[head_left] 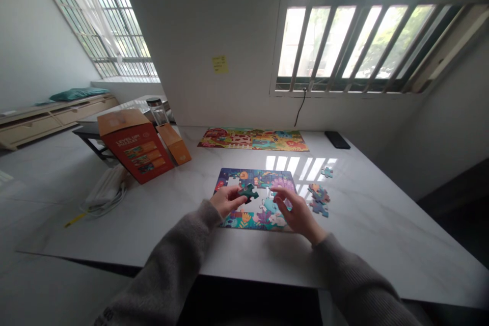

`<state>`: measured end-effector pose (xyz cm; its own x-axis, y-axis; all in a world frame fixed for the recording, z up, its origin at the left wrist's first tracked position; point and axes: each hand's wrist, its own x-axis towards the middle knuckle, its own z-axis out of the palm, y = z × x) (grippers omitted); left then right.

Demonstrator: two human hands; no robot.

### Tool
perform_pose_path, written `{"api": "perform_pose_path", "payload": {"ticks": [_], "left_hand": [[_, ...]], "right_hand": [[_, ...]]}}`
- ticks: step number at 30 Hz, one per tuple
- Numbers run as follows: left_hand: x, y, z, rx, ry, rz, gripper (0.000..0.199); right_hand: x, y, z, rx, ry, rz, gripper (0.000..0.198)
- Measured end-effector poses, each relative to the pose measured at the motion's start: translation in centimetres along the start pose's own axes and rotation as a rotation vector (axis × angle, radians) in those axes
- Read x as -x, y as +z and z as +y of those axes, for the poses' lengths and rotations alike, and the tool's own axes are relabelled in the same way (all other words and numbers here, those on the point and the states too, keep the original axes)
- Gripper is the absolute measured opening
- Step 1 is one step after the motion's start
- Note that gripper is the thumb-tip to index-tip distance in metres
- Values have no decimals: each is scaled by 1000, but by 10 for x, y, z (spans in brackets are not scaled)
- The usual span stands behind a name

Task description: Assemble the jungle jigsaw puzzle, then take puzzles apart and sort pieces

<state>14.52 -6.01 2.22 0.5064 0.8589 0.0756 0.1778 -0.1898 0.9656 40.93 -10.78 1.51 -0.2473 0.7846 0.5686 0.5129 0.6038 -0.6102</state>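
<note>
My left hand (pixel 226 200) pinches a dark green jigsaw piece (pixel 249 193) between thumb and fingers, above a partly filled jigsaw puzzle (pixel 244 220). Colourful animals and plants cover the joined pieces, and pale gaps show at the upper left and in the middle. Over the puzzle's right side hovers my right hand (pixel 294 210), its thumb and bent fingers apart with nothing visible between them. Several loose jigsaw pieces (pixel 319 199) lie in a small heap to the right of the puzzle, with another loose piece (pixel 327 171) farther back.
Against the wall lies a long finished farm puzzle (pixel 252 139). A black phone (pixel 337 139) rests at the back right. On the left stand an orange puzzle box (pixel 137 150), a smaller orange box (pixel 174 144) and a white power strip with its cable (pixel 107 191).
</note>
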Motion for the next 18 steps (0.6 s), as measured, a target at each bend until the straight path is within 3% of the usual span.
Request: {"api": "perform_pose_path", "payload": {"ticks": [5,11,14,18], "left_hand": [[-22,19,3,-31,32,-112,42],[-22,25,-8,-22,38,-185,45],[-21,28,-10,12,35,-132,46],[-22,29,-10,112,78,4,40]], "right_hand": [[-22,14,-14,-114,46,16,30],[-20,21,-13,-198,54,-34,36],[-12,25,-9,-214,78,-31,34],[-7,25,-1,-383,246,54,32]]}}
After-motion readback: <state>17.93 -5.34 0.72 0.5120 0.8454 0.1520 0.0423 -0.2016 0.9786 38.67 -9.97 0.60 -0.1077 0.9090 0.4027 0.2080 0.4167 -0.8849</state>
